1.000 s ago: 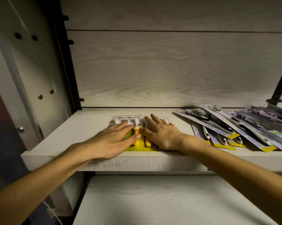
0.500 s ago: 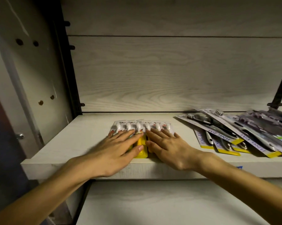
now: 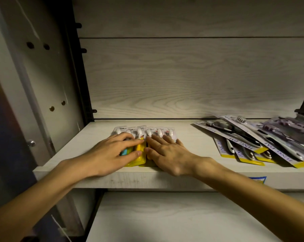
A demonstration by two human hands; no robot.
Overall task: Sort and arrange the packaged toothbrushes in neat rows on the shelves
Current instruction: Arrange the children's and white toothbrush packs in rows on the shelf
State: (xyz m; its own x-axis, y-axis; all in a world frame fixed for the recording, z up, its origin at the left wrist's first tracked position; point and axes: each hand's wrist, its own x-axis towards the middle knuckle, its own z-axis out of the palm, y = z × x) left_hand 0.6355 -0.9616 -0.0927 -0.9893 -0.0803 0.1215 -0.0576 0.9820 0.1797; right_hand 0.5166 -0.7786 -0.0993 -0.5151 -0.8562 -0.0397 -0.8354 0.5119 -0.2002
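Both hands are flat on the row of small blister packs (image 3: 144, 137) on the upper shelf (image 3: 88, 142). Left hand (image 3: 111, 154) is palm down with fingers slightly curled over the left packs, pressing, not gripping anything I can see. Right hand (image 3: 167, 156) is spread flat over the right packs with nothing pinched; the two thumbs nearly meet over the yellow pack (image 3: 140, 151). The row's near ends lie just short of the shelf's front lip, so the main risk as I read it is a pull toward the body that tips a pack off the lip onto the lower shelf (image 3: 165, 215). Second risk: the packs look slick and overlap at their edges, so uneven sideways pressure could ride one over its neighbour and break the line. Third: the loose pile of long carded toothbrushes (image 3: 252, 144) lies fanned and stacked at the shelf's right end, some cards angled over others; a forearm sweep that way could slide the top ones. Open room: bare shelf left of the row up to the side panel (image 3: 48, 75), a clear strip behind the row to the back wall (image 3: 182, 81), and a gap between the row and the pile. Pushing back or left looks safest; rightward room is tighter.
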